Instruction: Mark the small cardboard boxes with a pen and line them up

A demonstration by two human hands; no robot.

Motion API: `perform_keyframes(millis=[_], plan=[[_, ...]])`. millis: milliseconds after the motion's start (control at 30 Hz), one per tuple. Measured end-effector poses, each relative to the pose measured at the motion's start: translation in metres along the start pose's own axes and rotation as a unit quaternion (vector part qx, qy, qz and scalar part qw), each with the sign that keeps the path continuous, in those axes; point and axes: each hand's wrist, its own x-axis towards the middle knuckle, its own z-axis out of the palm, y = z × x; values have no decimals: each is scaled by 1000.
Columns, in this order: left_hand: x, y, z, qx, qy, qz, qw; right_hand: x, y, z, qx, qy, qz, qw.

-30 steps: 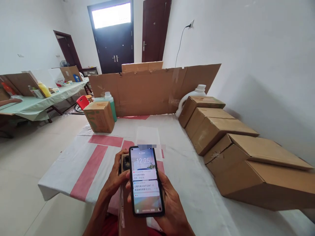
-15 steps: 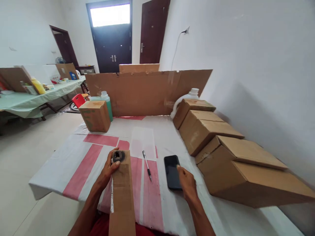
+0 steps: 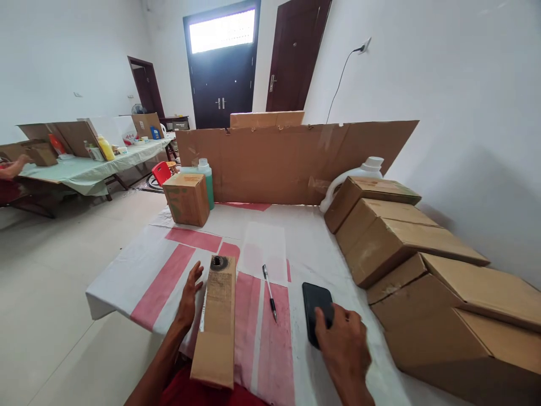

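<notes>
Red clothing [image 3: 186, 389] is seen at the near edge, partly covered by the near end of a narrow cardboard box [image 3: 217, 332]. The rest of this box is stretched away over the surface [image 3: 114, 287], which is covered by a white cloth with pink blocks; a dark-ringed hole [image 3: 218, 263] is seen at its far end. The right hand [image 3: 346, 338] is held over the near right part of a black phone [image 3: 315, 301], which is laid on the cloth to the right of the narrow box. Its fingers are bent, and whether the phone is grasped or merely touched cannot be told. The left hand [image 3: 188, 301] is held just beside the narrow box, on its left, with the fingers spread and nothing grasped.

Between box and phone, a pen [image 3: 271, 296] is laid at a slant, its far end over a pale sheet [image 3: 262, 248]. Along the right side, cardboard boxes [image 3: 426, 321] are lined up, with a white jug [image 3: 372, 164] partly hidden behind the farthest. At the far left corner, a green bottle [image 3: 209, 189] is partly covered by a brown carton [image 3: 188, 203]. The far edge is closed off by a cardboard panel [image 3: 270, 163].

Beyond, a red chair [image 3: 160, 172] is seen, and a green-covered table [image 3: 84, 173] is lined with a yellow bottle [image 3: 105, 149] and other items; a co-worker's hand [image 3: 17, 164] is held near its left end. The far wall is filled partly by a dark double door [image 3: 222, 90].
</notes>
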Motion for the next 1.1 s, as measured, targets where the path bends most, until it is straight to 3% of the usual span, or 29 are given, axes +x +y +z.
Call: perform_keyframes(millis=[33,100,167,200,267,367,467,567,667,767,900,1000,1100], plan=[[-11,0,-5,0,12,-6,1000,-11,-8,10,-13,-46,-3,999],[-40,3,-11,2,10,-19,1000,-41,-25,30,2,-204,-8,979],[-71,14,-13,-2,-38,-46,998,-74,-40,47,57,-372,-10,926],[-85,21,-14,-15,-67,-72,995,-89,-48,52,82,-429,-11,899],[-106,40,-20,-59,-99,-137,984,-108,-64,56,114,-486,-19,867],[-111,75,-43,-90,-87,-178,976,-106,-95,53,125,-487,-11,864],[-91,101,-67,-97,-72,-135,983,-82,-129,55,137,-471,5,872],[-63,110,-70,-123,-49,-66,989,-54,-149,71,168,-484,16,859],[-47,95,-52,-125,-25,28,991,-35,-146,90,169,-532,36,829],[-55,62,-29,-42,36,93,994,-33,-133,100,120,-530,6,839],[-81,22,-11,95,133,60,985,-44,-125,101,97,-505,-39,857],[-75,17,-19,186,152,30,970,-44,-131,110,86,-503,-54,858],[-32,28,-48,210,104,34,971,-31,-144,143,74,-518,-83,848]])
